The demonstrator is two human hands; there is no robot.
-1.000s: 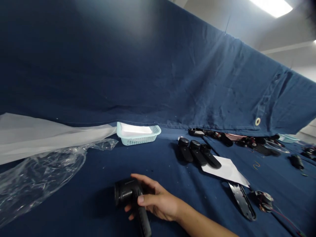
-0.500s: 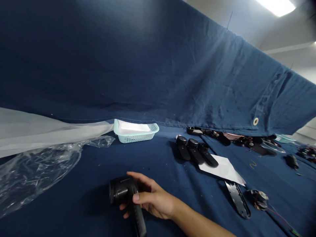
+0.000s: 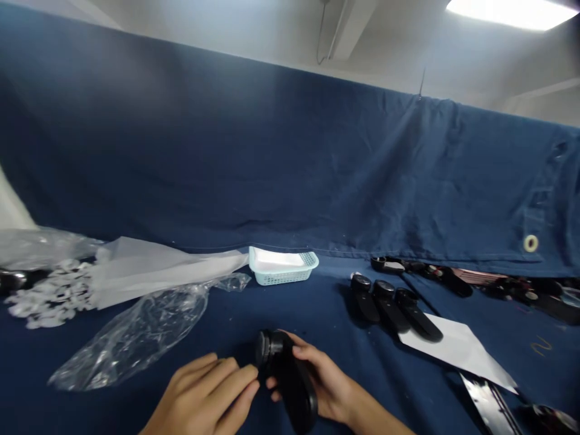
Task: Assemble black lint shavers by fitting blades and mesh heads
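Observation:
My right hand (image 3: 328, 380) is wrapped round a black handheld device (image 3: 290, 386), which has a round, ribbed head and a long flat handle. Its head points left and the handle slants down towards me. Close to the head, on its left, my left hand (image 3: 208, 393) has its fingers bent and pressed together. Whatever may be between those fingertips is hidden. Three similar black devices (image 3: 388, 307) lie side by side to the right, partly over a white sheet of paper (image 3: 457, 350).
A light blue basket (image 3: 283, 277) with white paper stands at the back against a dark blue cloth screen (image 3: 272, 157). Clear plastic (image 3: 149, 329) and a pile of small white parts (image 3: 54, 296) lie left. Shell pieces (image 3: 489, 405) and dark parts (image 3: 453, 281) lie right.
My left hand has come into view beside the device's head. The device has turned in my right hand, showing its broad handle. My view has shifted left and levelled.

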